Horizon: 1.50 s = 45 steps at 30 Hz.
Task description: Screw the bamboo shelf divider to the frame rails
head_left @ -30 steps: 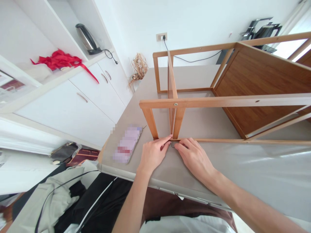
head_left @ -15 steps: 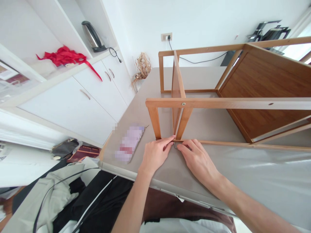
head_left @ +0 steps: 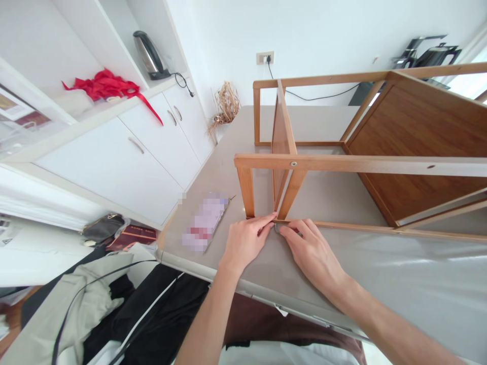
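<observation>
A wooden rack [head_left: 365,163] lies on its side across the table, with a narrow board [head_left: 282,126] upright between its rails near the left end. My left hand [head_left: 245,242] is at the foot of that board; its index finger reaches to the lower rail and the thumb is close beneath. What those fingertips pinch is hidden. Beside them, my right hand [head_left: 312,248] grips a small bent metal hex key [head_left: 277,228] between thumb and fingers, right at the lower rail. A bolt head [head_left: 293,163] shows in the upper rail.
A blurred flat item like a phone [head_left: 208,220] lies on the grey table [head_left: 262,284], left of my hands. White cabinets [head_left: 114,147] hold a kettle [head_left: 149,56] and red ribbon [head_left: 104,85]. Clothes [head_left: 87,299] are piled below the table's left corner.
The whole view has shifted slightly, so the rack appears a little further right. Both hands stay at the same spot on the lower rail, and the hex key's bend shows less clearly.
</observation>
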{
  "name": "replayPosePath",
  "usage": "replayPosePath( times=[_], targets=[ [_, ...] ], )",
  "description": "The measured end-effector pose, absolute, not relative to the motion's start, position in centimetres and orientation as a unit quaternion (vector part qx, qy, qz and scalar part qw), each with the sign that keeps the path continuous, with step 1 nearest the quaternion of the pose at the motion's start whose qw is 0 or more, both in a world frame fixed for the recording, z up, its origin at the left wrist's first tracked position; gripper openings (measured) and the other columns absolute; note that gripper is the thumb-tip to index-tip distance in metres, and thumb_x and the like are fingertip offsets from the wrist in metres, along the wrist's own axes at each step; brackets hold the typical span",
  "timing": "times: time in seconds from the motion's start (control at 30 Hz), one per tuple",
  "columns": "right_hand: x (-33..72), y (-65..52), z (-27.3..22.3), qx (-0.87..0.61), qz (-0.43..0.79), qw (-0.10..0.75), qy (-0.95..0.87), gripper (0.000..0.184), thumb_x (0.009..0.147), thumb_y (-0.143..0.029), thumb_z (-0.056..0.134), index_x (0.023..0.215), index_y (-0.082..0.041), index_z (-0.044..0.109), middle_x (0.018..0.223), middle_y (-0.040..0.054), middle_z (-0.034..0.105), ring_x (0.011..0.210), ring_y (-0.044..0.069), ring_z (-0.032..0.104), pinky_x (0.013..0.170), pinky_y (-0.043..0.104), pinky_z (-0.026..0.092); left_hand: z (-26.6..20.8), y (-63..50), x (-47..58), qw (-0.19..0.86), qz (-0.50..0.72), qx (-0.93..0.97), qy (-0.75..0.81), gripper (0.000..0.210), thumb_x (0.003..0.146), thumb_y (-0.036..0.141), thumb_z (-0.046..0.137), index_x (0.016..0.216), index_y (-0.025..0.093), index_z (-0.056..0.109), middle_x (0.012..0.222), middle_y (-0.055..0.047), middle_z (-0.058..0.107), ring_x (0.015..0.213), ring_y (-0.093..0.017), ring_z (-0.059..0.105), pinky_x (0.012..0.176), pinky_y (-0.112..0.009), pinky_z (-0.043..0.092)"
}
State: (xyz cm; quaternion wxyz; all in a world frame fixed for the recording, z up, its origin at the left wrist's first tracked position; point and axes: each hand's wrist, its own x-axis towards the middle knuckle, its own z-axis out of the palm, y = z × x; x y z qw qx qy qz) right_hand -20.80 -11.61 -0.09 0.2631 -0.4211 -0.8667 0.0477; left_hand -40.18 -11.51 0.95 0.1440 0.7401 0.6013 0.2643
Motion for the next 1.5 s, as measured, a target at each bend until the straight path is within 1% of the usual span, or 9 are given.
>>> replayPosePath(
  times=[0.17,0.33,0.57,0.73,0.93,1.1,1.23,1.33,1.5],
  targets=[
    [-20.88,-11.61,0.04,-0.424,0.051,0.267,-0.864,0.023,0.098,-0.011,0.045,0.105,-0.018,0.065,0.1,0.009,0.06,0.09,0.021,0.049,0.082,0.035,0.049,0.86,-11.51,-40.13,0.138,0.265,0.738,0.605,0.031,0.097,0.031,0.058,0.126,0.04,0.067,0.109,0.005,0.077,0.078,-0.013,0.071,0.07,-0.024,0.047],
    [-20.85,-11.62,0.15,-0.422,0.054,0.266,-0.865,0.025,0.098,-0.011,0.044,0.108,-0.019,0.065,0.1,0.0088,0.06,0.092,0.021,0.051,0.081,0.035,0.05,0.93,-11.48,-40.1,0.135,0.265,0.74,0.603,0.031,0.097,0.031,0.058,0.126,0.039,0.067,0.098,0.004,0.079,0.073,-0.013,0.07,0.064,-0.023,0.045],
    [-20.92,-11.68,0.18,-0.418,0.027,0.264,-0.869,0.021,0.096,-0.01,0.047,0.104,-0.016,0.066,0.099,0.009,0.059,0.092,0.021,0.05,0.082,0.034,0.049,0.94,-11.47,-40.2,0.134,0.257,0.74,0.607,0.031,0.098,0.032,0.057,0.126,0.039,0.067,0.103,0.004,0.078,0.075,-0.013,0.069,0.068,-0.023,0.045],
    [-21.02,-11.64,0.36,-0.419,0.024,0.267,-0.867,0.022,0.097,-0.011,0.046,0.102,-0.017,0.066,0.096,0.0084,0.059,0.089,0.021,0.05,0.08,0.033,0.049,1.0,-11.49,-40.19,0.127,0.255,0.74,0.609,0.031,0.097,0.031,0.058,0.125,0.038,0.068,0.091,0.002,0.078,0.07,-0.012,0.067,0.064,-0.023,0.043],
    [-21.05,-11.58,0.37,-0.416,0.02,0.279,-0.865,0.025,0.097,-0.011,0.044,0.101,-0.019,0.067,0.096,0.0087,0.06,0.087,0.021,0.051,0.08,0.035,0.05,1.31,-11.57,-40.06,0.126,0.249,0.739,0.613,0.03,0.097,0.031,0.058,0.125,0.037,0.069,0.086,0.002,0.077,0.068,-0.012,0.066,0.064,-0.022,0.042],
    [-21.03,-11.65,0.18,-0.414,0.009,0.264,-0.871,0.027,0.095,-0.007,0.042,0.103,-0.017,0.065,0.101,0.0102,0.058,0.093,0.023,0.05,0.083,0.036,0.049,1.2,-11.55,-40.06,0.123,0.254,0.742,0.609,0.03,0.097,0.032,0.058,0.125,0.038,0.068,0.085,0.004,0.077,0.067,-0.011,0.065,0.063,-0.023,0.04],
    [-21.01,-11.7,0.2,-0.413,-0.008,0.244,-0.877,0.028,0.093,-0.003,0.042,0.102,-0.017,0.064,0.102,0.01,0.058,0.093,0.023,0.049,0.085,0.037,0.048,1.07,-11.55,-40.14,0.122,0.257,0.743,0.606,0.031,0.097,0.031,0.058,0.126,0.038,0.068,0.084,0.005,0.076,0.065,-0.011,0.064,0.063,-0.023,0.039],
    [-21.03,-11.74,0.25,-0.411,-0.013,0.234,-0.881,0.026,0.093,-0.003,0.044,0.102,-0.016,0.064,0.102,0.0102,0.058,0.093,0.023,0.049,0.085,0.037,0.047,1.03,-11.6,-40.18,0.12,0.259,0.743,0.605,0.03,0.097,0.031,0.057,0.125,0.037,0.068,0.083,0.005,0.076,0.065,-0.011,0.065,0.063,-0.023,0.04],
    [-21.13,-11.79,0.19,-0.414,-0.012,0.235,-0.879,0.023,0.094,-0.005,0.044,0.102,-0.016,0.064,0.103,0.0102,0.058,0.094,0.023,0.049,0.086,0.038,0.047,0.98,-11.66,-40.2,0.121,0.264,0.747,0.598,0.03,0.098,0.03,0.057,0.125,0.038,0.068,0.094,0.005,0.078,0.069,-0.012,0.067,0.064,-0.024,0.043]
  ],
)
